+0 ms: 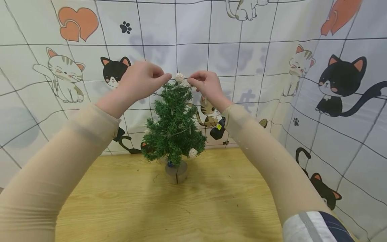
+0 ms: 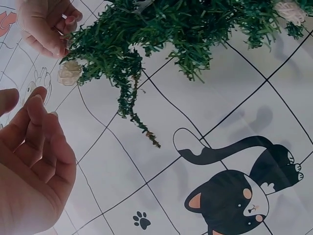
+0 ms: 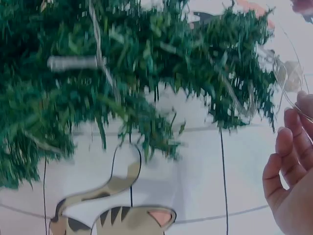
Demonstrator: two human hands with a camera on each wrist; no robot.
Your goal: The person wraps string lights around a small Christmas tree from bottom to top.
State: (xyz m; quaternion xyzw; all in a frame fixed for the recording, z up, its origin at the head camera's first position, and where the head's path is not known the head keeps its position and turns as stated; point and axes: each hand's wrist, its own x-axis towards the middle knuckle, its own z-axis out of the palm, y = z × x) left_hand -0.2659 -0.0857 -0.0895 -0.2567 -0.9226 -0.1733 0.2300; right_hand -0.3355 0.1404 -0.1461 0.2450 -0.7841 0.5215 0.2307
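A small green artificial Christmas tree [image 1: 173, 124] stands upright, with a white woven ball [image 1: 179, 77] at its tip. A thin light-string wire [image 3: 286, 93] loops beside that ball. On the right of the tip, my right hand [image 1: 208, 85] pinches this wire between thumb and fingertips. On the left, my left hand [image 1: 140, 82] is held close to the ball; in the left wrist view its thumb and bent fingers stand apart, with nothing visible between them. Strands of the light string [image 3: 98, 44] run over the branches.
The tree's round base [image 1: 176, 173] sits on a wood-grain table [image 1: 121, 201]. Another white woven ball [image 1: 192, 153] hangs low on the right branches. Behind and to the right hangs a cat-print cloth [image 1: 257, 60]. A small black object with a yellow label [image 1: 218, 129] is behind the tree.
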